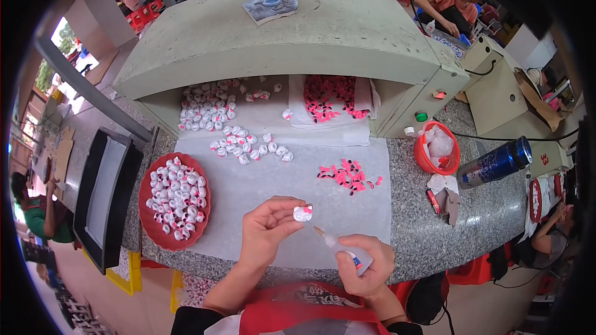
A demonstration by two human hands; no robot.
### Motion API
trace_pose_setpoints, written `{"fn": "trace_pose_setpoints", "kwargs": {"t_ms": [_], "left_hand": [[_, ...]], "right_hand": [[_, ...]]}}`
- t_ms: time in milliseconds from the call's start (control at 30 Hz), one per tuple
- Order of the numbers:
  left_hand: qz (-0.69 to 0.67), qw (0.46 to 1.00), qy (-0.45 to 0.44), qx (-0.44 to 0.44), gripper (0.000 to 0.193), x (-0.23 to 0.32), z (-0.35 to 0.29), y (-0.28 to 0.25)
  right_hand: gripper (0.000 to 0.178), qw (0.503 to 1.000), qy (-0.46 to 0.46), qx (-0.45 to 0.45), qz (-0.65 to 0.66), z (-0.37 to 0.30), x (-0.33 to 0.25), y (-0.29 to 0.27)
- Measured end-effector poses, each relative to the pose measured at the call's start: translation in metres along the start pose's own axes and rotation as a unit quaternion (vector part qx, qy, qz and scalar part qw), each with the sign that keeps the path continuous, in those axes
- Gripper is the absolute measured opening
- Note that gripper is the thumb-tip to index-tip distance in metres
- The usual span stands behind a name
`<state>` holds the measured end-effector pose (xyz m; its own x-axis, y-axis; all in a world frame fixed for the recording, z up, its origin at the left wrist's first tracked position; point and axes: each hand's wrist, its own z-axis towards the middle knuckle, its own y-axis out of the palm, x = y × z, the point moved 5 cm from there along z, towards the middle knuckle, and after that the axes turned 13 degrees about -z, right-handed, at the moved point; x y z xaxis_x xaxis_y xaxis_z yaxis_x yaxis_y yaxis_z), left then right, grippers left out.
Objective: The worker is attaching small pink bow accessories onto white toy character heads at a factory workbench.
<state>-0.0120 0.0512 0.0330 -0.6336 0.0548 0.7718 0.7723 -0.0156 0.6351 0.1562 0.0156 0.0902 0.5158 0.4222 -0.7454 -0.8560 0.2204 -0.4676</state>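
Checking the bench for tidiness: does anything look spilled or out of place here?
Nothing looks spilled. The white pieces sit in the red plate, more lie loose on the white sheet, and pink bits form a small pile. The blue bottle lies on its side, closed.

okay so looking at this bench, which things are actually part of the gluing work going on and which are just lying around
In use:
- small white piece, pinched in the left hand
- glue bottle, held in the right hand, nozzle near the piece
- red plate of white pieces
- pink bits on the white sheet

Lying about:
- blue flask
- red bowl
- black tray
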Motion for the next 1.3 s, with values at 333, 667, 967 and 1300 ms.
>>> {"fn": "trace_pose_setpoints", "kwargs": {"t_ms": [333,667,967,1300], "left_hand": [[-0.007,0.999,-0.016,0.042,0.031,-0.007,0.0,-0.023],[0.018,0.997,0.001,0.076,0.03,0.001,-0.01,-0.035],[0.016,0.998,-0.012,0.059,0.03,-0.006,-0.007,-0.032],[0.1,0.995,0.016,-0.007,0.033,-0.019,-0.003,-0.014]], "right_hand": [[0.015,0.896,0.372,-0.016,0.243,0.007,0.122,0.049],[0.021,0.887,0.175,-0.208,-0.373,0.062,0.153,0.119],[0.017,0.955,0.23,-0.187,0.0,0.028,0.147,0.087],[0.007,0.93,0.242,-0.221,0.164,0.023,0.054,0.045]]}}
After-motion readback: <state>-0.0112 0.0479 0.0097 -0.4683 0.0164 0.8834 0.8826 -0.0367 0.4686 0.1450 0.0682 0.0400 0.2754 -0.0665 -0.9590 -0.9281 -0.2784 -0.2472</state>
